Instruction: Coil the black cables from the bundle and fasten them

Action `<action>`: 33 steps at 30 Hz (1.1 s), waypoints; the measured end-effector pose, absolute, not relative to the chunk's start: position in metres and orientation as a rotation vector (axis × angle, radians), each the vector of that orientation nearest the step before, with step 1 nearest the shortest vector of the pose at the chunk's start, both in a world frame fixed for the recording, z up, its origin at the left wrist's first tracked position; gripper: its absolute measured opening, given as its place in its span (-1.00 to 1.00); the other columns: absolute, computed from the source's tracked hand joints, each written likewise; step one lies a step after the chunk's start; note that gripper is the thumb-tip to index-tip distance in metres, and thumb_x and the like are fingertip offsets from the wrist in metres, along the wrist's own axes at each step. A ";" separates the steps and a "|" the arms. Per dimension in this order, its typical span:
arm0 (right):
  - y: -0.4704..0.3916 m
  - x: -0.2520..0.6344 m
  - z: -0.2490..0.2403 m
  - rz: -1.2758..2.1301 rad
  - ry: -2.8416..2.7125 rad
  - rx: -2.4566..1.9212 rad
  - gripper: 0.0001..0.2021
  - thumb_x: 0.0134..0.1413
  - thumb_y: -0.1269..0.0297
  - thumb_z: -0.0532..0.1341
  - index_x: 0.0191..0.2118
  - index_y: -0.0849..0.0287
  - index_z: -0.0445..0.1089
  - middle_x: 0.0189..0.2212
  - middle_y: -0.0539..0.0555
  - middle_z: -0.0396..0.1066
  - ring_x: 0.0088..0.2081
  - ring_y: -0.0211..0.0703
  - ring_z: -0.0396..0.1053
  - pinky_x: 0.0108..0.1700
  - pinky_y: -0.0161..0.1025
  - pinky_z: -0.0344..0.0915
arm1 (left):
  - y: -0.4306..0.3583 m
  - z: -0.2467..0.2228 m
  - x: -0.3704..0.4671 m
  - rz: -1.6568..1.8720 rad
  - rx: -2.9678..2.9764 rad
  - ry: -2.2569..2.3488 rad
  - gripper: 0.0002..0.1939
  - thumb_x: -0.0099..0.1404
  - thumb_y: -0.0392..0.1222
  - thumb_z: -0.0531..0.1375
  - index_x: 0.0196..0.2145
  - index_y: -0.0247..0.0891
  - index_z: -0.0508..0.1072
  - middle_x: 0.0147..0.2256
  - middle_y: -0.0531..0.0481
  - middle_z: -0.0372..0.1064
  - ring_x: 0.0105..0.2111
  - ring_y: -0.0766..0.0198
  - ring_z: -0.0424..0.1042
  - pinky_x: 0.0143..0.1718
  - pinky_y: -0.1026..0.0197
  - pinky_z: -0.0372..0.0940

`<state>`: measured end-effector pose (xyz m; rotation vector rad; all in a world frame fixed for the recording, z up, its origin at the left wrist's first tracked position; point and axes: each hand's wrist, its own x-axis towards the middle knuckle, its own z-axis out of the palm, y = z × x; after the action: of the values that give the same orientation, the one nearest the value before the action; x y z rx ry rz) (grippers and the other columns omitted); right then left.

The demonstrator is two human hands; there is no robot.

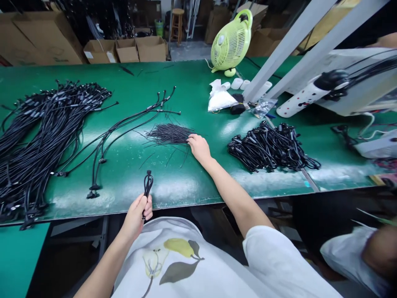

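Bundled into a folded loop, a black cable [148, 184] stands upright in my left hand [139, 211], which is closed round its lower part near the table's front edge. My right hand [199, 147] reaches over the table, its fingers pinched at the right end of a pile of thin black twist ties [169, 134]. Which ties are between the fingertips is hard to see. A few loose ties lie scattered in front of the pile. To the left several unbundled black cables [107, 134] with connectors stretch across the green table [186, 186].
A large heap of long black cables [58, 111] covers the left side. Bundled cables [269, 145] are piled to the right. Behind them stand a green fan [231, 43], a white bag [221, 99] and slanted metal posts [288, 45]. Another person's sleeve [347, 252] shows lower right.
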<state>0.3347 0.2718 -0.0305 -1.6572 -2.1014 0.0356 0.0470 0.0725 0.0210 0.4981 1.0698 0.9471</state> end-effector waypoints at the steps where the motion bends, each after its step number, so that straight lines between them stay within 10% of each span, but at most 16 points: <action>1: 0.272 0.332 -0.029 0.031 -2.108 -1.654 -0.75 0.25 0.37 0.03 -0.19 0.22 0.46 -0.08 0.23 0.37 -0.11 -0.01 0.25 -0.09 -0.12 0.17 | 0.073 0.023 0.047 0.946 0.497 1.067 -0.56 0.10 0.11 0.35 -0.42 -0.31 0.31 -0.57 0.18 0.01 -0.62 0.50 -0.02 -0.64 0.42 -0.01; 14: 0.224 0.319 0.002 -0.022 -1.816 -1.707 -0.69 0.30 0.26 -0.02 -0.19 0.20 0.46 -0.26 0.21 0.36 -0.20 0.01 0.28 -0.15 -0.10 0.22 | 0.089 0.040 0.069 0.964 0.604 0.961 -0.49 0.21 0.08 0.27 0.00 -0.25 0.29 -0.54 0.20 0.04 -0.62 0.48 -0.01 -0.62 0.41 -0.02; 21: 0.149 0.246 0.022 0.647 -2.118 -1.006 -0.79 0.32 0.29 0.04 -0.23 0.19 0.41 -0.30 0.08 0.41 -0.24 -0.22 0.35 -0.16 -0.30 0.26 | 0.102 0.043 0.078 0.967 0.651 0.851 -0.44 0.24 0.06 0.25 0.11 -0.23 0.28 -0.54 0.19 0.02 -0.62 0.47 -0.02 -0.61 0.40 -0.03; 28: 0.134 0.232 0.033 -0.400 -2.487 -0.784 -0.76 0.27 0.45 0.02 -0.32 0.27 0.42 -0.42 0.09 0.37 -0.38 -0.19 0.26 -0.26 -0.20 0.18 | 0.109 0.021 0.074 1.051 0.913 1.153 -0.40 0.23 0.11 0.22 0.07 -0.37 0.35 -0.59 0.20 0.01 -0.62 0.44 0.00 -0.62 0.36 -0.03; 33: 0.144 0.236 0.046 -0.589 -2.702 -0.334 -0.69 0.24 0.48 -0.03 -0.07 0.39 0.40 0.07 0.27 0.31 0.11 0.04 0.19 0.11 -0.02 0.11 | 0.112 0.014 0.068 0.807 0.946 1.173 -0.62 0.26 0.05 0.15 -0.20 -0.37 0.40 -0.65 0.23 -0.04 -0.66 0.47 -0.05 -0.62 0.36 -0.10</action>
<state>0.2357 0.1445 0.0457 -0.3340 -2.7016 -0.5891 0.0676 0.1118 0.0136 0.9458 1.1727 0.8066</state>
